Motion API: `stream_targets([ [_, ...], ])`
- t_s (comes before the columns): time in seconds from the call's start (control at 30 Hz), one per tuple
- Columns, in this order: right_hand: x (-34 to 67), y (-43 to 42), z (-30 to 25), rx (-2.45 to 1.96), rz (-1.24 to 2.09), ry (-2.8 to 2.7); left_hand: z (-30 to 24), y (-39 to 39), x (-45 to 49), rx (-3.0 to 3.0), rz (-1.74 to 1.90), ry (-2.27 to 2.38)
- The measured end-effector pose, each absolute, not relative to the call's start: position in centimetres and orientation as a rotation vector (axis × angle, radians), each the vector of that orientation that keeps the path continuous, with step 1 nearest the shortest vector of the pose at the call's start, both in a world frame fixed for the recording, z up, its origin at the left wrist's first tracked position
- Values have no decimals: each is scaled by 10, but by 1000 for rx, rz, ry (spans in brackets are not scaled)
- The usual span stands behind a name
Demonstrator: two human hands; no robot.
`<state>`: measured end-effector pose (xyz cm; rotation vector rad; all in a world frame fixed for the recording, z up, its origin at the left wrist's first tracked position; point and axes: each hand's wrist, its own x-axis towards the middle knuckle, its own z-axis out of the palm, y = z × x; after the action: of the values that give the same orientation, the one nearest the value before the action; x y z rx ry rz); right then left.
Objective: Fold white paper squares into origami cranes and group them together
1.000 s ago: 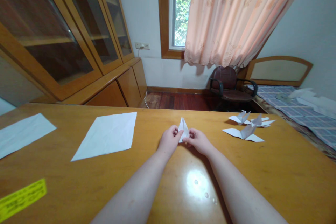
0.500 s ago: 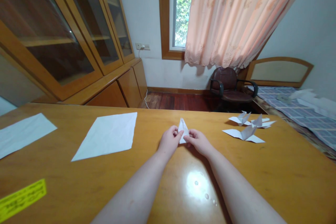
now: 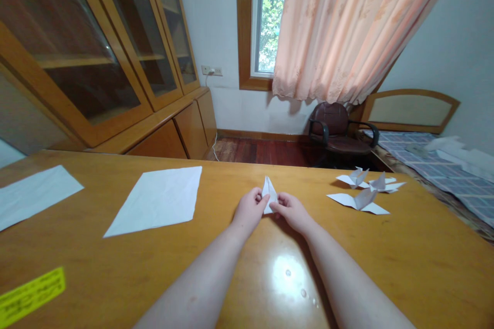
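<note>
Between my two hands is a small folded piece of white paper [image 3: 269, 191], narrow and pointed at its far end. My left hand [image 3: 249, 209] pinches its left edge, thumb on top. On the opposite edge, my right hand [image 3: 292, 209] grips it the same way with thumb and fingers. The paper's lower layers are partly hidden behind the fingers. To the right stand several folded paper cranes [image 3: 360, 200] with spread wings. A flat white sheet of paper [image 3: 156, 200] lies left of my hands.
Another white sheet [image 3: 36, 195] lies at the table's far left. A yellow label with dark writing [image 3: 33, 295] is at the near left of the wooden table [image 3: 154, 272]. Beyond the far edge are a glass-fronted cabinet [image 3: 150, 97], an office chair [image 3: 335, 131] and a bed [image 3: 417, 154].
The view has tilted very slightly. Both hands keep hold of the folded paper in nearly the same place, and the paper appears turned a little.
</note>
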<state>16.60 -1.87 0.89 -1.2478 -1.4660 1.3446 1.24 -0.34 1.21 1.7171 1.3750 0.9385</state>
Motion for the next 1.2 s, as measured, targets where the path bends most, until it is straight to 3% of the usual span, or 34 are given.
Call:
stream_targets([
  [1.2, 166, -19, 11, -1259, 1365, -1452, 9, -4, 10, 1699, 996, 1287],
])
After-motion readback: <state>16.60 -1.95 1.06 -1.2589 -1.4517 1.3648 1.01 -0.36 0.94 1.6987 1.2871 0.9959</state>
